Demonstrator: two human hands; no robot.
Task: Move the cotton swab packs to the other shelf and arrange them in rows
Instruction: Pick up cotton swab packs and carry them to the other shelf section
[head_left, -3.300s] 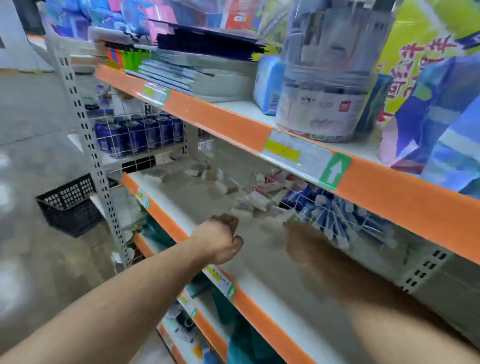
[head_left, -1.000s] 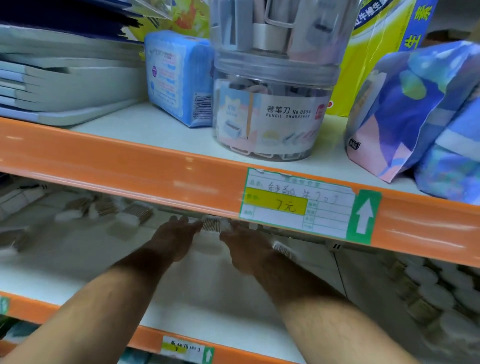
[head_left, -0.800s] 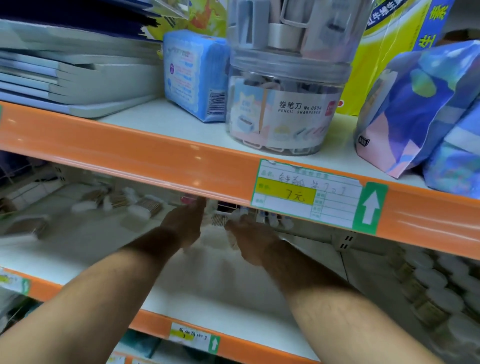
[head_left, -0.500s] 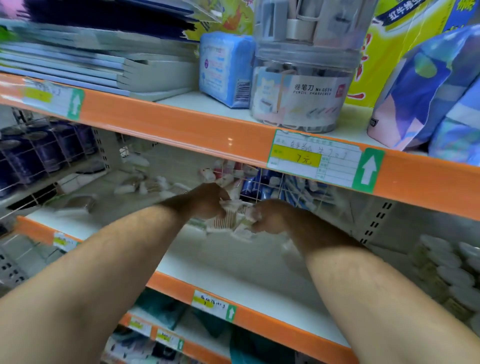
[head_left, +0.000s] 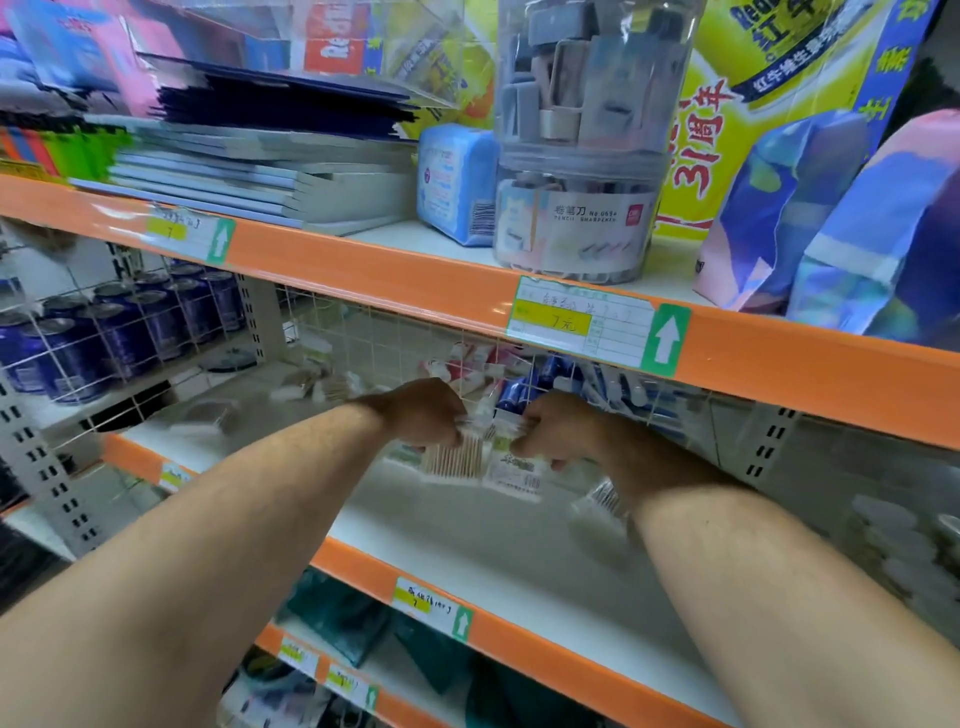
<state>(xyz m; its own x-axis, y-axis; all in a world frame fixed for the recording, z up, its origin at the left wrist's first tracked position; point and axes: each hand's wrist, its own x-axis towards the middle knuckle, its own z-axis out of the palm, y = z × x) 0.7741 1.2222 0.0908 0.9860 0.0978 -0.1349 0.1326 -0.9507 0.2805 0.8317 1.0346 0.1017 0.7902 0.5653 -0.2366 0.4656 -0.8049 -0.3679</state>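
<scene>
Both hands hold a small bunch of clear cotton swab packs (head_left: 470, 460) just above the white middle shelf (head_left: 467, 535). My left hand (head_left: 423, 413) grips the bunch from the left, my right hand (head_left: 553, 428) from the right. A white barcode label hangs at the bunch's lower right. More swab packs (head_left: 311, 384) lie scattered and blurred at the back left of the same shelf. One blurred pack (head_left: 602, 499) lies on the shelf under my right forearm.
A wire mesh panel (head_left: 395, 338) backs the shelf, with red and blue items behind it. The upper orange-edged shelf (head_left: 363, 270) carries notebooks, a clear jar of pencil sharpeners (head_left: 582, 171) and bags. Blue cans (head_left: 119, 322) stand at the left. Round white-lidded tubs (head_left: 904, 551) sit at the right.
My hands reached to the back of the shelf, gathered swab packs, and drew them forward off the surface. The view has shifted down and left.
</scene>
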